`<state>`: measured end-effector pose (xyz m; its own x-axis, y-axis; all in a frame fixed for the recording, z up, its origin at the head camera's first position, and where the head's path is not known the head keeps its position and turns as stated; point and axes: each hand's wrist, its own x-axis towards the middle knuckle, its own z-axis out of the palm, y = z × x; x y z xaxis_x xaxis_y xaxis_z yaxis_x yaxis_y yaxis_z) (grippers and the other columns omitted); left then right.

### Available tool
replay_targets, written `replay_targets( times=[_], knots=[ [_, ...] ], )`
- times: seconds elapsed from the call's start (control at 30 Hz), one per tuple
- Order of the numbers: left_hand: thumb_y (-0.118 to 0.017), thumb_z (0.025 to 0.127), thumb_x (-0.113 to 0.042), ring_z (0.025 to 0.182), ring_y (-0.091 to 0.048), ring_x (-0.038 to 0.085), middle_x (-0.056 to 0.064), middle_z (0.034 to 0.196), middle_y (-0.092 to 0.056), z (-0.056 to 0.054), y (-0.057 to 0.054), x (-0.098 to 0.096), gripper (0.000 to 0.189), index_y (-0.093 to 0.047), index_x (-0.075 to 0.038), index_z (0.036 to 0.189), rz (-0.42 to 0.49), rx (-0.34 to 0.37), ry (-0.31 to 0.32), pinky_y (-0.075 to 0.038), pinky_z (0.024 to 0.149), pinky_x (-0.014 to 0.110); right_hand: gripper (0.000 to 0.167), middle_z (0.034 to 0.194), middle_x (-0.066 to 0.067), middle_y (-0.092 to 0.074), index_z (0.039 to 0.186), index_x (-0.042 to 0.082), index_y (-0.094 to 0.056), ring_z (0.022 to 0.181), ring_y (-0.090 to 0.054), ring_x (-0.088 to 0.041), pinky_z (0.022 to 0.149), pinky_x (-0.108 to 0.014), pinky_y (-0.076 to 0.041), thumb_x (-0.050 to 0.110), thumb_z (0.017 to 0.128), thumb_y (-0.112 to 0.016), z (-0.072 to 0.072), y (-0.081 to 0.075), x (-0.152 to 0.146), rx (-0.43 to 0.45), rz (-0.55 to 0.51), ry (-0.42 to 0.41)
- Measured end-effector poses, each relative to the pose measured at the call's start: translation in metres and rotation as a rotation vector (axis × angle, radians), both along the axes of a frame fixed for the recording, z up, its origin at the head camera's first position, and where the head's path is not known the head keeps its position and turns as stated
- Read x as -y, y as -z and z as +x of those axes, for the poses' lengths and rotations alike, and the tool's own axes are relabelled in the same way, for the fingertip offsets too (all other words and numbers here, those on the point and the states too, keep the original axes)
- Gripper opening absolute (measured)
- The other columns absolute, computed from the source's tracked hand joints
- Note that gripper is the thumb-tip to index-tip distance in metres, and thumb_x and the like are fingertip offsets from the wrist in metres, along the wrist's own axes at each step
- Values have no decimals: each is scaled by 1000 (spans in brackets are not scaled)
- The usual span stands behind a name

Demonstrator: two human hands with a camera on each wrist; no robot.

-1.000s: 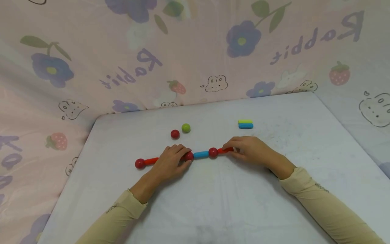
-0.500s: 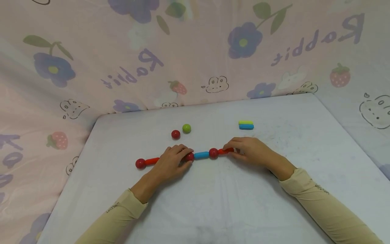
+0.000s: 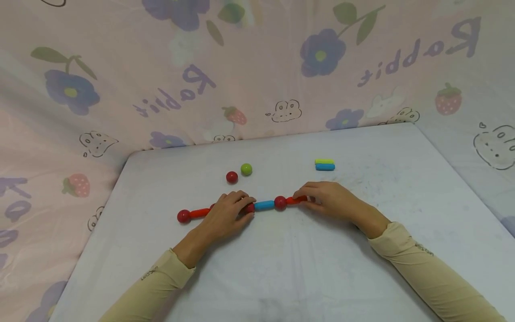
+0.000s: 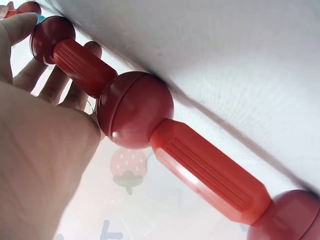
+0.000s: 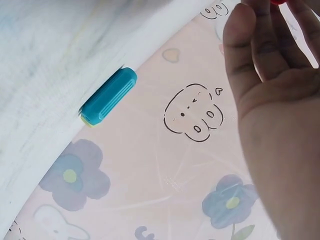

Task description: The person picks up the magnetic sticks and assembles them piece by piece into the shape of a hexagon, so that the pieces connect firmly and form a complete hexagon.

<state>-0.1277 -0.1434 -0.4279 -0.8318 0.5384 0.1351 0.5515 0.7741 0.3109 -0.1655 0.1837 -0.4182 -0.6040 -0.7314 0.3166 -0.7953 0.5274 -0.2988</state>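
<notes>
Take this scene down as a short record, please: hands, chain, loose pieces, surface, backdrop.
Left hand: holds the chain left of its blue rod
Right hand: pinches the red end rod
Chain order, left to right: ball, rod, ball, rod, ball, all red; then blue rod, red ball, red end rod
Loose balls: red ball, green ball
Loose rods: yellow rod, blue rod, side by side
Surface: white tabletop
Backdrop: printed pink cloth
</notes>
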Motion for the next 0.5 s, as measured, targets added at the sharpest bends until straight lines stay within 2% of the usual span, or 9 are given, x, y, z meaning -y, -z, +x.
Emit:
replay_targets(
  times=[0.3,0.5],
  knots=[
    [-73,90,-30,105,-57,15,0,120,-63,0,2,0,40,-65,-20,127,7,-22,2,-48,92,36,26,103,9,-71,112,23,-72,76,-58,-4,69,-22,-52,18,87,-77,0,0,1,11,2,-5],
    [-73,90,-30,105,-57,15,-1,119,-63,1,1,0,39,-65,-20,127,9,-27,-1,-48,91,36,24,105,10,-71,111,23,-72,82,-62,-6,72,-24,-54,24,88,-76,-1,0,2,-4,3,1]
  ],
)
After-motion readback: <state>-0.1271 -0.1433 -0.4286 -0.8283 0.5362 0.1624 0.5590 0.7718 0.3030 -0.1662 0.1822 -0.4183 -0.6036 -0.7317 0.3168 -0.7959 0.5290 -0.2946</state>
